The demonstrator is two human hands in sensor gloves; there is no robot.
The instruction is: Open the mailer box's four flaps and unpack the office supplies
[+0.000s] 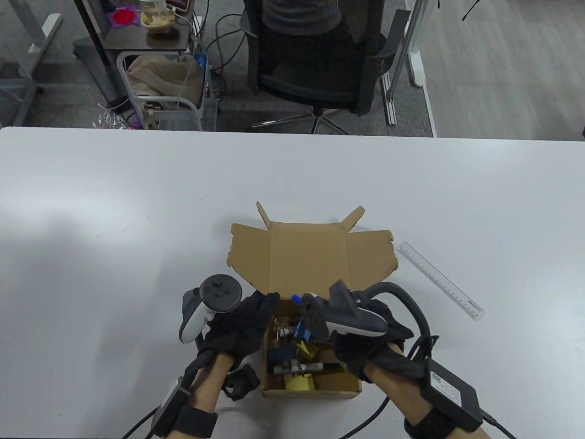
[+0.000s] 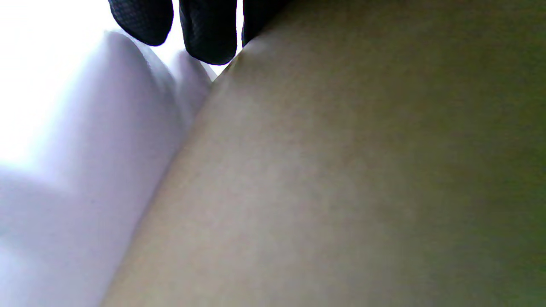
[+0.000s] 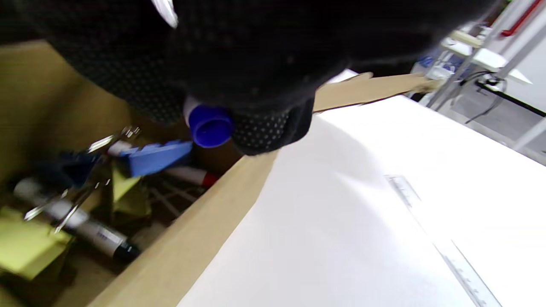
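The brown mailer box [image 1: 311,391] stands open near the table's front edge, its lid and flaps [image 1: 306,256] spread flat behind it. Inside lie markers, binder clips [image 3: 155,155] and yellow sticky notes [image 1: 299,382]. My right hand [image 1: 320,320] is over the box and grips a marker with a blue cap [image 3: 210,126], held above the contents. My left hand [image 1: 256,315] rests against the box's left wall [image 2: 341,170], fingers [image 2: 209,30] straight beside the cardboard. A clear ruler [image 1: 439,280] lies on the table to the right of the box.
The white table [image 1: 137,219] stretches wide on all sides of the box. Behind its far edge stand an office chair [image 1: 315,59] and a cart with a bag [image 1: 164,82]. Cables and a black power pack [image 1: 450,388] trail from my right wrist.
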